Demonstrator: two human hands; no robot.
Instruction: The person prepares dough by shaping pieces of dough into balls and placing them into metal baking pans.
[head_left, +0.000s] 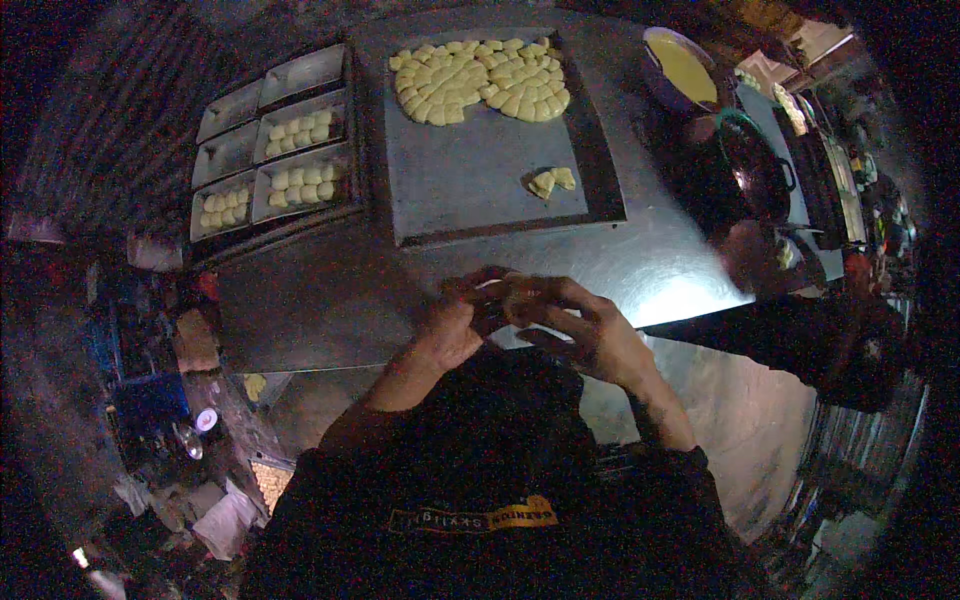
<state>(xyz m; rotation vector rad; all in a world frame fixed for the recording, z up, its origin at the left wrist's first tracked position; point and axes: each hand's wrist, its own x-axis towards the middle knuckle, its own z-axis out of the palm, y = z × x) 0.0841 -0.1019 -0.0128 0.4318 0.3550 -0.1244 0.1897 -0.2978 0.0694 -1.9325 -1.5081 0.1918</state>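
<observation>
Head view, dim light, grainy. Left hand (448,335) and right hand (590,335) raised close together in front of the chest, about at the near edge of the table (330,300). Right fingers (560,292) curled, some spread from one another, arched toward the left hand; left ones bunched and mostly in shadow. Whether anything is pinched between the two hands: not possible to say, too dark and blurred there.

Nearest dough: small dough pieces (552,181), loose, lying straight beyond the fingers and a little to their right, well apart from them. Right hand is the nearer of the two. The group spreads slightly sideways, left to right; no clear long axis. It sits on the large tray (450,185), whose near rim crosses the table just ahead of the fingers; the tray's sides run away from the person.

Farther out on the same tray, ahead of the fingers: left dough cluster (440,88) and right dough cluster (528,88), both roundish, many pieces packed side by side, the two meeting in the middle.

Ahead and left of the fingers: loaf tins (230,112) in two columns; three hold rows of dough balls (302,185). Ahead and right: bowl with yellow liquid (685,72); nearer, a dark pan (745,178) with a side handle.
</observation>
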